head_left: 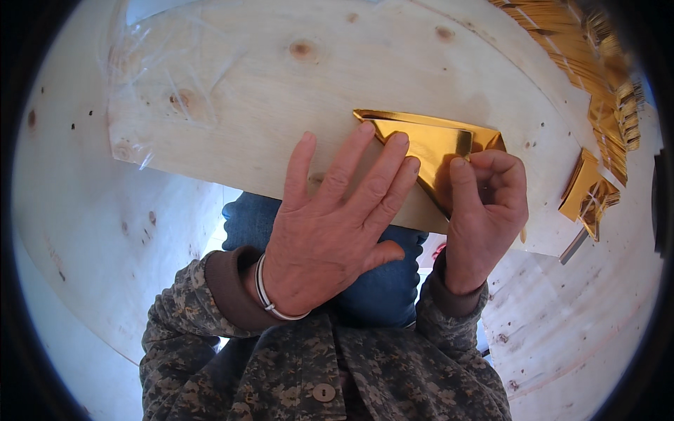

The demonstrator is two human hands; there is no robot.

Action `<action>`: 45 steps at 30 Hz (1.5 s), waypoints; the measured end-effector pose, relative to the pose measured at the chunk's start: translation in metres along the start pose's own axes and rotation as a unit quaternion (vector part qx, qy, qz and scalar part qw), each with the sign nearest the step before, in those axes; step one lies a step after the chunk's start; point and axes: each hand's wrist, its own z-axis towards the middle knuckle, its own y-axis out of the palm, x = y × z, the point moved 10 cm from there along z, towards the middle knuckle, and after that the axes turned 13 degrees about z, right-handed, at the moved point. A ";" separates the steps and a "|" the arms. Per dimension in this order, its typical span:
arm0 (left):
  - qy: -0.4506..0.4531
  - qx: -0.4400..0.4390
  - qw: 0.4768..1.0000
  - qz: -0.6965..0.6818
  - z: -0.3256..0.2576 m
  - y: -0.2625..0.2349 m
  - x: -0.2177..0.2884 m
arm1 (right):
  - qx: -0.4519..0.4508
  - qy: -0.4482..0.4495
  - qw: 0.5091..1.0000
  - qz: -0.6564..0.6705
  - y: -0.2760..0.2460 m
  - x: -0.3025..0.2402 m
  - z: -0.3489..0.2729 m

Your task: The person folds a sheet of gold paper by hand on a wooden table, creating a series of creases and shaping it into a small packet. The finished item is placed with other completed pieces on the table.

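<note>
A shiny gold foil sheet point(425, 142), folded into a pointed shape, lies near the front edge of the wooden board. My left hand point(337, 203) is spread flat over its left side, fingertips resting on the foil and the board. Between thumb and forefinger, my right hand point(488, 196) pinches the right part of the foil, by a folded flap. The other fingers of that hand are curled in. Part of the foil's lower edge is hidden behind my hands.
Piles of folded gold foil pieces point(607, 98) run along the board's right side, with a smaller bundle point(583, 186) nearer me. Clear plastic film point(168, 63) covers the left end of the wooden board point(260, 98). My knees in jeans point(379, 281) are below the front edge.
</note>
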 end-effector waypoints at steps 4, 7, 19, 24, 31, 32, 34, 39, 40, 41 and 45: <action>0.007 -0.012 1.000 0.002 0.002 0.003 0.000 | -0.004 0.000 1.000 -0.018 0.002 -0.003 0.001; 0.014 -0.014 1.000 0.005 0.003 0.004 0.001 | -0.013 0.026 1.000 -0.006 0.001 -0.001 0.004; 0.017 -0.018 0.999 0.020 0.008 0.007 0.000 | -0.008 0.054 0.998 0.024 0.001 0.005 0.010; 0.014 -0.013 1.000 0.008 0.009 0.005 0.001 | 0.006 0.073 0.997 0.019 -0.003 0.007 0.010; 0.007 -0.018 1.000 -0.008 0.008 0.006 -0.002 | 0.006 0.051 0.999 0.001 0.002 0.001 0.011; 0.005 -0.019 1.000 -0.010 0.008 0.007 -0.002 | 0.008 0.049 0.999 0.006 0.002 0.001 0.011; 0.005 -0.023 1.000 -0.009 0.008 0.008 -0.002 | 0.009 0.047 0.999 0.004 0.001 0.002 0.010; -0.001 -0.031 0.999 -0.014 0.008 0.010 -0.001 | 0.008 0.050 0.999 0.014 0.001 0.003 0.010; -0.003 -0.029 0.999 -0.014 0.008 0.010 -0.002 | 0.006 0.052 0.998 0.016 0.001 0.003 0.010; -0.004 -0.028 1.000 -0.014 0.008 0.010 -0.001 | 0.007 0.054 0.998 0.016 0.000 0.003 0.010; -0.002 -0.026 1.000 -0.001 0.008 0.011 -0.001 | 0.009 0.052 0.999 0.009 0.000 0.003 0.010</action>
